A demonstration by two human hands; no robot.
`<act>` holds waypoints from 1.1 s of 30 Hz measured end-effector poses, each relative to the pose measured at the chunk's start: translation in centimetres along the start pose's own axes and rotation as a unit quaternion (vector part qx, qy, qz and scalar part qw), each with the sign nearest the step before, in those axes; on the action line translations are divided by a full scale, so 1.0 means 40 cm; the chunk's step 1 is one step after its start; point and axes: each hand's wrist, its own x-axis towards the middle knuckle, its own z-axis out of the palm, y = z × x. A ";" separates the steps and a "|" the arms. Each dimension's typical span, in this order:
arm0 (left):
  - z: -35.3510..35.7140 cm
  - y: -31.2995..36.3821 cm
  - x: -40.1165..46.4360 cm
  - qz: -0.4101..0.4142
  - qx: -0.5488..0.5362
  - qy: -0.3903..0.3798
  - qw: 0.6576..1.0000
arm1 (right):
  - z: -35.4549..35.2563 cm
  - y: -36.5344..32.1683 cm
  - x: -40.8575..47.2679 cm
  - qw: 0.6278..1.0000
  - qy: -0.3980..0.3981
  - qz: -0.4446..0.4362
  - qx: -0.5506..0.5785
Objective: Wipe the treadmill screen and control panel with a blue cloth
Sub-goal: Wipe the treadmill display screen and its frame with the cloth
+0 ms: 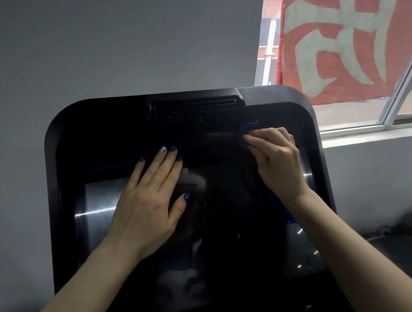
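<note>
Blue cloth pinched beneath right hand fingers

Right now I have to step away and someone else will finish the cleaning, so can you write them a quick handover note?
Left hand: flat, fingers straight, resting on the treadmill screen.
Right hand: grips the blue cloth, pressing it on the upper right of the console, beside the black vent.
Done: cannot tell which areas are already wiped.
Left: probably the screen under the left hand and the lower control panel.

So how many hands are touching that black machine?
2. The left hand lies flat on the screen; the right hand grips a blue cloth near the upper right.
</note>
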 end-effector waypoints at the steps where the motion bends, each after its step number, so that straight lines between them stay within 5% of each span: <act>1: 0.000 0.008 0.009 0.007 0.000 0.003 1.000 | 0.002 -0.002 0.000 1.000 0.004 0.007 0.003; 7: 0.021 0.029 0.034 0.012 0.008 -0.005 1.000 | 0.024 -0.038 0.032 0.998 -0.010 0.056 0.029; 17: 0.029 0.027 0.031 0.009 -0.001 -0.001 1.000 | 0.076 -0.116 0.107 0.990 -0.082 -0.107 0.037; 29: 0.020 0.023 0.033 0.012 -0.007 -0.013 1.000 | 0.034 -0.041 0.038 0.996 0.051 0.069 -0.030; 33: 0.019 0.035 0.035 0.005 -0.011 -0.012 1.000 | 0.005 -0.018 0.025 1.000 0.017 0.017 -0.013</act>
